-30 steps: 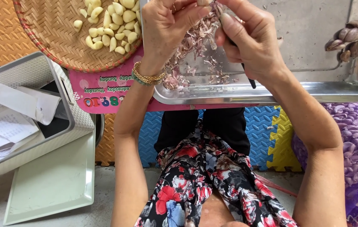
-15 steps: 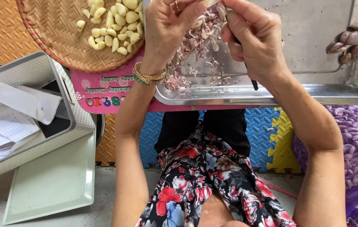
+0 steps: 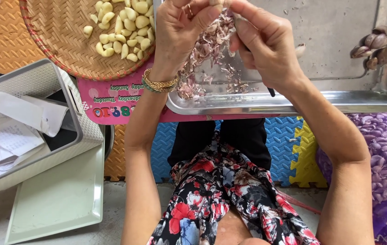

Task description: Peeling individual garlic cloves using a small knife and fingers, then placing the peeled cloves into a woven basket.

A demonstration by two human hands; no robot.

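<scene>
Surface: low pink table (image 3: 111, 106) over interlocking foam floor mats (image 3: 288, 149) in blue, yellow and orange; bare concrete nearer the camera; person seated, floral-print clothing over the knees.

Steel tray (image 3: 320, 97): heap of purplish papery garlic skins (image 3: 207, 50) lying under the hands; a few unpeeled cloves (image 3: 372, 45) in the far right corner.

Left hand (image 3: 182, 31), gold bracelet at the wrist: fingers curled, tips pressed together with the right's at the top edge of view; what they pinch is cut off, probably a clove.

Right hand (image 3: 266, 41): fingers closed round a thin dark-tipped tool (image 3: 270, 92), seemingly a small knife, its end showing below the palm.

Woven round basket (image 3: 61, 41), left: peeled garlic cloves (image 3: 120, 31), pale yellow.

Risks, as judged: blade slipping on a slick clove toward the left fingertips, the two hands working so close; skins drifting off the tray's near rim onto the lap.

Also: white perforated bin (image 3: 82, 129) holding crumpled paper; pale plastic tray (image 3: 57, 199) on the floor; purple mesh sack (image 3: 379, 154), right.
</scene>
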